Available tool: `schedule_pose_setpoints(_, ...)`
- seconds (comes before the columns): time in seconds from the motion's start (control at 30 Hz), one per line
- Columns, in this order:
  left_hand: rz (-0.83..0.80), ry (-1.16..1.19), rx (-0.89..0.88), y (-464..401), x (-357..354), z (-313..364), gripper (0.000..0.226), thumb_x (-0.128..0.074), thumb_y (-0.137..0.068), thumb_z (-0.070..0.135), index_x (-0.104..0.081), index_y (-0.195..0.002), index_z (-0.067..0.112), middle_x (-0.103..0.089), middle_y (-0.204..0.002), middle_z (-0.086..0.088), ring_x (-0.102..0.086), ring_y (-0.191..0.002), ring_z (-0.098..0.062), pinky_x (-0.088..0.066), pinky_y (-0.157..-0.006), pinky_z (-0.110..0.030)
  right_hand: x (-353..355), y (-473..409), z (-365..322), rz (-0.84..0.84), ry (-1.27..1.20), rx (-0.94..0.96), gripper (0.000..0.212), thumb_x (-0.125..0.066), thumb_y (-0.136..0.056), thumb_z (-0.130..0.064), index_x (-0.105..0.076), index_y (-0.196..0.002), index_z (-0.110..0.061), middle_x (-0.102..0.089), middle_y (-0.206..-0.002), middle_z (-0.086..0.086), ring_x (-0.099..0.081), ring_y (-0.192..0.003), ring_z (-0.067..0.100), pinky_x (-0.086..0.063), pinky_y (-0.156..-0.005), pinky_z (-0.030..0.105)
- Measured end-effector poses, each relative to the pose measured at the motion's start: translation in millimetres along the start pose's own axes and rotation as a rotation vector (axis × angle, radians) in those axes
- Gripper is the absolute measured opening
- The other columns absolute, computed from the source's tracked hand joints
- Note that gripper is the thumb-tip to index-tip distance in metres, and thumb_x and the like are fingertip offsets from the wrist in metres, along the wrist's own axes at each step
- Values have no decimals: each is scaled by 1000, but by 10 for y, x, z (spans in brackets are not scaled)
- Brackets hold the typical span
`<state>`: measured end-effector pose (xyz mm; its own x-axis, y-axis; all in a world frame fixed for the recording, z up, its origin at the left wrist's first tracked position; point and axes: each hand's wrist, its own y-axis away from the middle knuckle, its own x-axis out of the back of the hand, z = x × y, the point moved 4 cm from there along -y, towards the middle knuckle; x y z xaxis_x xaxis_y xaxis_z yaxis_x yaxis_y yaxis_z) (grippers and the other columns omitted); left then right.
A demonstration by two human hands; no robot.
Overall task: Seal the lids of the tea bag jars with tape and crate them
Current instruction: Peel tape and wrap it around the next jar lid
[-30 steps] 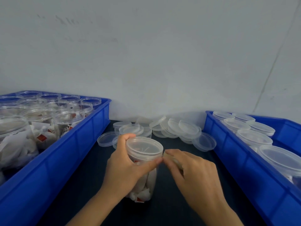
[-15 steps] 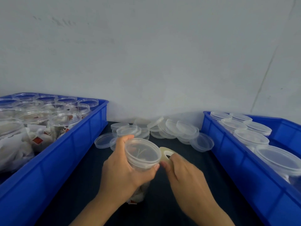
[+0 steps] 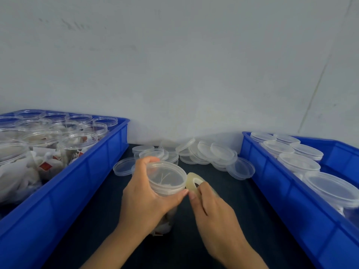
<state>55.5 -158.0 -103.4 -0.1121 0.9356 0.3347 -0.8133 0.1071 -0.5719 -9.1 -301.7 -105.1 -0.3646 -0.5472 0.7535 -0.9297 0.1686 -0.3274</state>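
A clear plastic jar (image 3: 166,178) of tea bags, lid on, stands on the dark table in front of me. My left hand (image 3: 144,197) grips it around the lid rim, thumb at the near right side. My right hand (image 3: 211,208) holds a pale roll of tape (image 3: 192,181) right against the lid's right edge. The blue crate (image 3: 291,191) on the right holds several lidded jars (image 3: 298,162). Another blue crate (image 3: 77,181) on the left holds several open jars of tea bags (image 3: 48,140).
A heap of loose clear lids (image 3: 209,154) lies at the back of the table between the crates, against the pale wall. One single lid (image 3: 124,166) lies just left of my left hand.
The tape roll has come into view beside the lid as my right hand turned. The jar has tilted and shifted slightly in my left hand.
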Motion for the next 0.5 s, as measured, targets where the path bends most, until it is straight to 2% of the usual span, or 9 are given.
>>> schedule_pose_setpoints(0.1,-3,-34,-27,5,-15,30,87,-70,-42,74,-43,-117,38,-53,-105,26,-50,-100,14,-40,-72,-1,57,-6,-29,94,205,52,23,-24,-100,-49,-36,-92,-31,-48,-66,-6,-48,-58,6,-39,-57,20)
schedule_pose_setpoints(0.17,2,-69,-32,9,-29,54,88,-67,-42,77,-42,-116,38,-54,-104,24,-52,-95,11,-39,-68,-3,66,-19,-41,138,309,81,22,-23,-100,-48,-36,-98,-31,-47,-64,-9,-47,-57,5,-33,-52,19)
schedule_pose_setpoints(0.27,15,-105,-32,9,-37,60,89,-66,-42,78,-42,-117,37,-55,-105,20,-53,-93,2,-36,-70,-7,64,-34,-53,157,369,124,20,-24,-100,-48,-33,-94,-31,-48,-67,-11,-51,-62,6,-30,-60,21)
schedule_pose_setpoints(0.43,-16,-164,-85,-5,8,77,90,-76,-45,68,-43,-121,33,-53,-105,20,-53,-95,0,-36,-72,-7,13,-50,0,36,431,122,26,-15,-101,-50,-25,-95,-27,-42,-66,-10,-45,-60,8,-26,-52,21)
schedule_pose_setpoints(0.5,-30,-221,-150,-4,36,123,90,-75,-47,68,-45,-123,29,-56,-106,17,-55,-91,-1,-37,-71,-8,-12,-58,53,-30,370,64,29,-19,-102,-47,-36,-97,-23,-49,-74,-10,-52,-68,11,-36,-58,24)
